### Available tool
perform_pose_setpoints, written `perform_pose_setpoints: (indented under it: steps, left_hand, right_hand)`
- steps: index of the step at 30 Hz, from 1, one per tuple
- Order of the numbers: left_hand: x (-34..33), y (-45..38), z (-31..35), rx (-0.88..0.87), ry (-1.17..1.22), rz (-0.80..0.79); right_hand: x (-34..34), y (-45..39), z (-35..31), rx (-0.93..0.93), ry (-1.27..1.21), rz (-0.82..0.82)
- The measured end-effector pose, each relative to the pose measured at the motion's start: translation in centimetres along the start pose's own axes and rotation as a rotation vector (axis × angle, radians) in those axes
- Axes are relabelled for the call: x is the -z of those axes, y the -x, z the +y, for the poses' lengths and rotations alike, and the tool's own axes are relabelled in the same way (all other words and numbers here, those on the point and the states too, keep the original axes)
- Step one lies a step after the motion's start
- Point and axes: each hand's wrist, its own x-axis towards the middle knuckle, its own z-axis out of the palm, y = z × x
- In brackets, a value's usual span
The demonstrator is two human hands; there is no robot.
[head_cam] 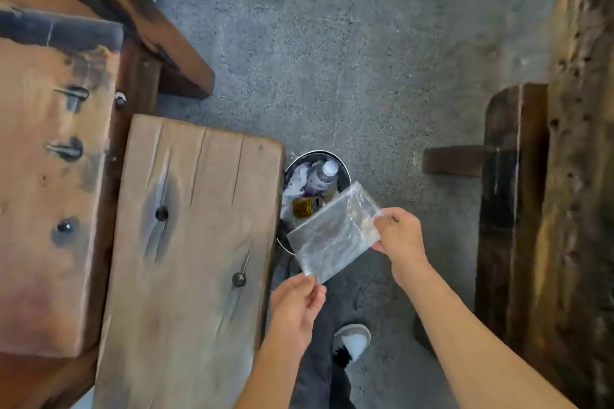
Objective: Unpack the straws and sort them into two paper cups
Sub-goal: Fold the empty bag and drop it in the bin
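A clear, empty-looking plastic wrapper [334, 234] hangs flat in the air over a metal bin [345, 173] on the floor. My left hand [297, 307] pinches its near lower corner between thumb and fingers. My right hand [400, 236] pinches its right edge. No straws or paper cups are in view.
The bin holds a plastic bottle [322, 176], a brown can [307, 206] and crumpled paper. A wooden bench [186, 259] stands just left of the bin, with a wooden table [50, 176] beyond it. Another wooden bench [578, 176] is at the right. Grey concrete floor [349, 43] lies between; my shoe [352, 340] is below.
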Motion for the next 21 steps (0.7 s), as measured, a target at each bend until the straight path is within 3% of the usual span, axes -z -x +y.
perform_pose_setpoints:
  steps: [13,21]
  left_hand:
    - [-2.6,-11.8,0.2,0.065,0.143,0.04]
    - [-3.3,-10.6,0.9,0.035,-0.098,0.048]
  right_hand:
    - [-8.7,-11.4,0.9,-0.004,0.098,-0.089]
    - [-7.3,-9.6,0.7,0.006,0.077,-0.06]
